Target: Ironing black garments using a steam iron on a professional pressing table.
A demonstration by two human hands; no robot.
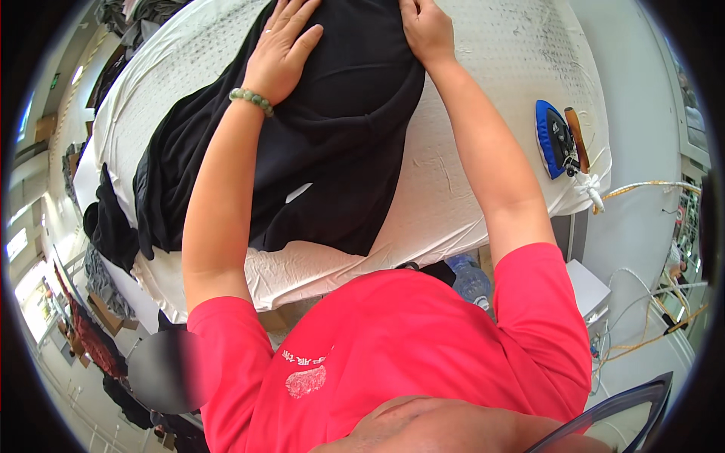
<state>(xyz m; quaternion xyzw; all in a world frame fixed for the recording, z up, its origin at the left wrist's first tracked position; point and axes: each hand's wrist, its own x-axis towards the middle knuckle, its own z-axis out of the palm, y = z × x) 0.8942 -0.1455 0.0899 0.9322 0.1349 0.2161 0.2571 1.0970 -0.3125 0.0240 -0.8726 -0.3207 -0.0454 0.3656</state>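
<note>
A black garment point(332, 143) lies spread over a white-covered ironing table point(438, 189), its lower part bunched into folds at the left. Flat on its upper left part rests my left hand point(283, 53), fingers stretched out, with a green bead bracelet at the wrist. At the garment's upper right edge, my right hand point(429, 34) is closed on the fabric; its fingertips are partly hidden at the picture's top. A small white label or patch point(299, 193) shows on the black cloth.
An iron point(559, 140) with a blue-edged base and brown handle stands at the table's right edge, its hose point(642, 186) running off rightward. Below the table edge is a clear plastic bottle point(470, 281). Piles of dark clothes point(143, 30) stand at far left.
</note>
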